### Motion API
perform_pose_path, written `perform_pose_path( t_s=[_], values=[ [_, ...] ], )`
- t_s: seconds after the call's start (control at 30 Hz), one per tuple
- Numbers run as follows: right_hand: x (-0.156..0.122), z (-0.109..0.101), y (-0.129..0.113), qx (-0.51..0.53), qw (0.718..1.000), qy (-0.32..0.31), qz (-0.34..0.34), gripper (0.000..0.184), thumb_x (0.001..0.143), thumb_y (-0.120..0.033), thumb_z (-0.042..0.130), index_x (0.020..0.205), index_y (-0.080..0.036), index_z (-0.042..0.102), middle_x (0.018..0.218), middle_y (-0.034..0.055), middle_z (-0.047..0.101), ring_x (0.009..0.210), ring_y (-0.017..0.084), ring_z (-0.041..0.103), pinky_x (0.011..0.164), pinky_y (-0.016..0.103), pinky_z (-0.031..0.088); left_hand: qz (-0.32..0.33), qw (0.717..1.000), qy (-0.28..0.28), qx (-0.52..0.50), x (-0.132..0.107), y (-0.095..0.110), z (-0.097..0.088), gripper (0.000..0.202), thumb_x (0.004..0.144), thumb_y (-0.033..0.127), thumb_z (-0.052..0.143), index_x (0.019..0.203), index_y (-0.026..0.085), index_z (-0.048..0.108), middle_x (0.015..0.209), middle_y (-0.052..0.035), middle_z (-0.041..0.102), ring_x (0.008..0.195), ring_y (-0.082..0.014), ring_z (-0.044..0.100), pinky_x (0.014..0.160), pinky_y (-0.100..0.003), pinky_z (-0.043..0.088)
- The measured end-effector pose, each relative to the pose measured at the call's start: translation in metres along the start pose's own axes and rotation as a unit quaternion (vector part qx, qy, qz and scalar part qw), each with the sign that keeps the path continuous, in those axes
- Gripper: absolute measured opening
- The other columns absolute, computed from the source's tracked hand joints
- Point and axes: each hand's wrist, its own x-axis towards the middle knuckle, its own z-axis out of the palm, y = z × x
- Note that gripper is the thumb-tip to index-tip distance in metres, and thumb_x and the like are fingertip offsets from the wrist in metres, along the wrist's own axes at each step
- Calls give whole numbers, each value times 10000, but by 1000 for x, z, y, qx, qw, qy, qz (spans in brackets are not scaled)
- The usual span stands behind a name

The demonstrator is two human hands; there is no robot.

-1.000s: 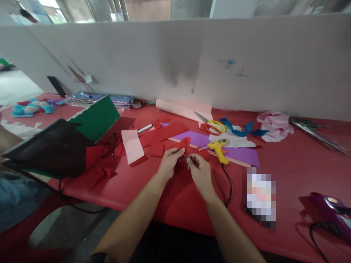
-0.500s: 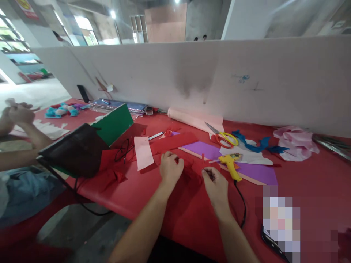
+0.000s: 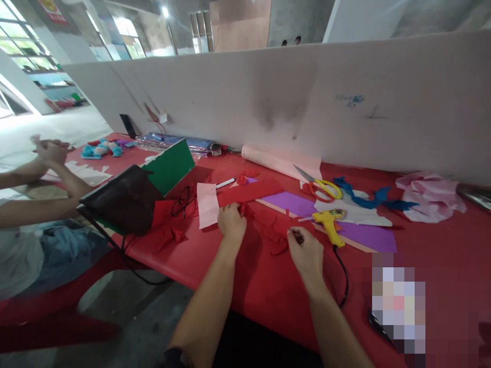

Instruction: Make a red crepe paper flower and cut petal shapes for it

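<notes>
Beneath everything, a broad red-covered table. Slanting at far right, a flat purple sheet, apparently laid back for working room. Between the hands, crumpled red fabric pieces, likely kept close for fine fingerwork. Left hand and right hand both with curled fingers; cannot tell whether pinching anything. Just right, within easy reach, a yellow plastic glue gun; farther, yellow-and-red-handled metal scissors.

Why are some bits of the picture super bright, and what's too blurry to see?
Head view: daylight washes out a window, a lamp glares; big squares partly cover a dark device; anything in the right hand is too small and soft to make out.
</notes>
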Motion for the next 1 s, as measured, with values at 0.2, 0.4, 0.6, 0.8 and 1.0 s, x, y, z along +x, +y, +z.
perform_pose_path(
  t_s=[0.2,0.4,0.6,0.8,1.0],
  values=[
    [4,0,4,34,999,3,6,280,789,-383,515,879,-187,693,857,85,744,798,232,683,761,326,478,66,977,-106,-172,-3,12,5,163,838,250,607,947,169,697,900,-59,709,811,-187,623,771,-307,478],
    [1,-2,0,-69,998,-5,-12,264,839,-286,510,985,-190,708,946,88,754,889,245,691,793,328,466,121,974,-126,-144,-25,27,10,446,827,260,637,1262,165,603,1219,-146,604,1114,-244,586,974,-353,455],
    [-7,-8,-13,-150,989,-12,6,256,869,-279,508,1035,-235,699,995,70,749,896,236,687,681,292,444,156,961,-190,-129,-44,41,13,457,805,141,602,1261,107,601,1237,-177,597,1141,-252,584,1021,-356,448],
    [-11,-14,-18,-245,969,-10,-8,273,901,-298,468,1061,-240,680,971,99,732,813,237,692,615,291,451,256,902,-278,-211,-62,57,11,431,770,28,515,1127,191,694,1116,-92,710,1051,-214,644,980,-340,487],
    [-12,-12,-13,-314,948,1,-45,230,898,-287,479,974,-212,683,974,112,688,782,223,666,602,290,459,155,950,-194,-191,-34,20,-11,321,825,130,561,1096,213,713,1110,-75,718,901,-192,668,870,-332,525]
  ],
)
